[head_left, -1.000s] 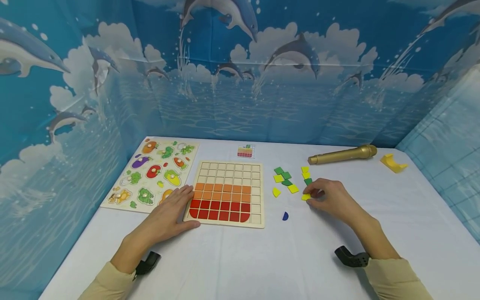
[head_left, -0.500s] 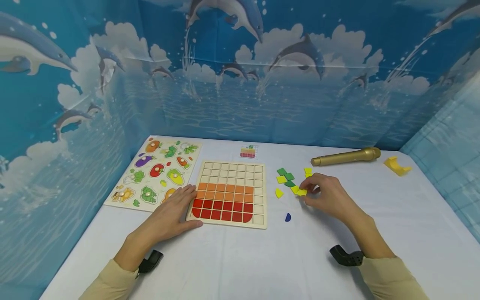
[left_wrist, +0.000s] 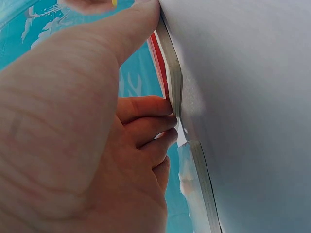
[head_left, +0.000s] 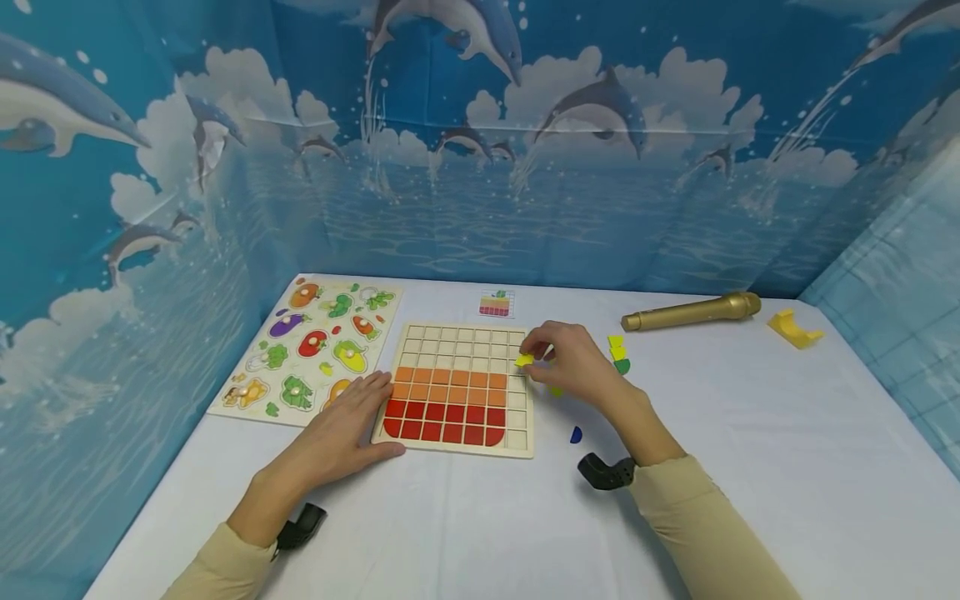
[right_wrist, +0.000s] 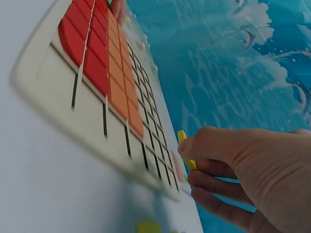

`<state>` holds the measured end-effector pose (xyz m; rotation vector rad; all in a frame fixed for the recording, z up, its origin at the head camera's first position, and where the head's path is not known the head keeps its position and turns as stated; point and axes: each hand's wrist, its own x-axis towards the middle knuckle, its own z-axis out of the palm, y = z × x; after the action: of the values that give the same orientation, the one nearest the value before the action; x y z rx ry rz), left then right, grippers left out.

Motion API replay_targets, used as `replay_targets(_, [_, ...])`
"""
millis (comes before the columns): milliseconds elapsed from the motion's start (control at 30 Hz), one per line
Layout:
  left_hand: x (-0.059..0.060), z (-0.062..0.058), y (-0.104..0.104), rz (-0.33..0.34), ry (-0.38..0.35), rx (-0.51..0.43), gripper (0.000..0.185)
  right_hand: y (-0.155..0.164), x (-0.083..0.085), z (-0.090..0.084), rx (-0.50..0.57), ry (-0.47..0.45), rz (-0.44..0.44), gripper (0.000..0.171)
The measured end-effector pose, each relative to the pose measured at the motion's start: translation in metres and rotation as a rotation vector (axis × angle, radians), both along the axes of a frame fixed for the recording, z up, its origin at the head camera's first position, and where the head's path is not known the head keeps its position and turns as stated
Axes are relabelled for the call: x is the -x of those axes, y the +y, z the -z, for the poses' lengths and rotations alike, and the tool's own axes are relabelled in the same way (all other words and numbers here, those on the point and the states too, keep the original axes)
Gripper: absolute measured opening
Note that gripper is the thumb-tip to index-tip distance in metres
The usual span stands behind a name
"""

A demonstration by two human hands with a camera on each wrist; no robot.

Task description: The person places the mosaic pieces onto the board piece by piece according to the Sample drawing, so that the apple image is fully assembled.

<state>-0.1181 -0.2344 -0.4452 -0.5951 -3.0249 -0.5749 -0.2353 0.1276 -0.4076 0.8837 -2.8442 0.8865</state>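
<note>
Above the right edge of a wooden grid board (head_left: 517,439), my right hand (head_left: 573,362) pinches a small yellow tile (head_left: 524,360) between thumb and fingertips. The right wrist view shows that yellow tile (right_wrist: 189,164) held clear of the board. Red tiles (head_left: 442,412) fill the board's two front rows except the rightmost column, with two rows of orange tiles (head_left: 450,386) behind them. My left hand (head_left: 337,433) rests at the front-left corner, fingers extended along the left side, thumb by the front edge. In the left wrist view those fingers (left_wrist: 148,109) touch the board's side.
A vegetable knob puzzle (head_left: 300,367) lies left of the board; a small picture card (head_left: 495,303) sits behind it. Rightward are yellow tiles (head_left: 617,347), a green piece (head_left: 622,367) and a blue half-round piece (head_left: 576,435). Farther back lie a gold microphone (head_left: 690,313) and a yellow holder (head_left: 795,330).
My right hand has carried a yellow tile leftward from the loose pieces to the board's right edge. It now covers most of the nearer loose pieces. The left hand stays put.
</note>
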Motion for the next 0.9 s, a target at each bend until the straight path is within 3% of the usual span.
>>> replay_targets(467, [-0.001, 0.003, 0.000, 0.002, 0.010, 0.002, 0.092, -0.075, 0.020, 0.012, -0.033, -0.055, -0.079, 0.018])
replay_targets(900, [0.001, 0.002, 0.000, 0.007, 0.023, 0.014, 0.092, -0.087, 0.021, 0.020, 0.038, -0.084, -0.092, 0.016])
